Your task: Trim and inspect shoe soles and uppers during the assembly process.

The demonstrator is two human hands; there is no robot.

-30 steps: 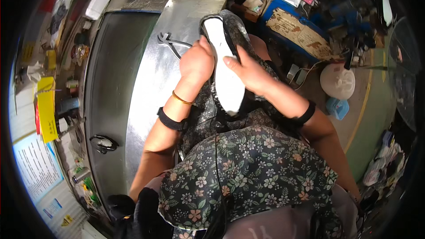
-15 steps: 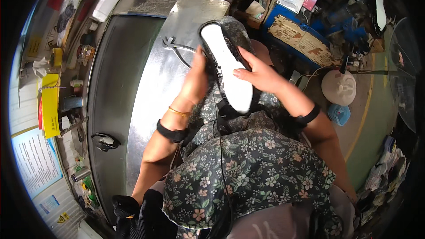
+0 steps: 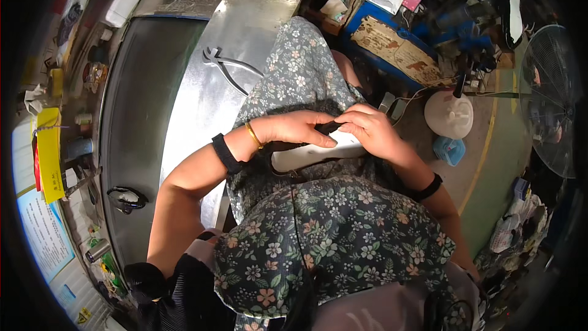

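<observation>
A lasted shoe (image 3: 294, 159), with a white sole-shaped bottom and a black upper, lies across my lap on a dark floral apron (image 3: 324, 233). My left hand (image 3: 300, 129) rests over its far edge, thumb on the white bottom. My right hand (image 3: 373, 133) grips the right end, hiding it. The fingertips of both hands meet at the shoe's far edge, and whatever they pinch there is hidden. Beyond my left hand, a pair of metal pincers (image 3: 231, 68) lies on the shiny metal plate (image 3: 196, 104).
Left of the plate runs a dark conveyor belt (image 3: 147, 129) carrying a black-and-white shoe piece (image 3: 127, 198). To the right stand a whitish jar (image 3: 449, 114), a blue plastic basket (image 3: 449, 151) and a fan (image 3: 551, 104). A blue machine (image 3: 395, 49) is at the far right.
The shoe has come nearer my body and turned from lengthwise to crosswise. Both hands have moved closer together over it. The pincers still lie on the plate.
</observation>
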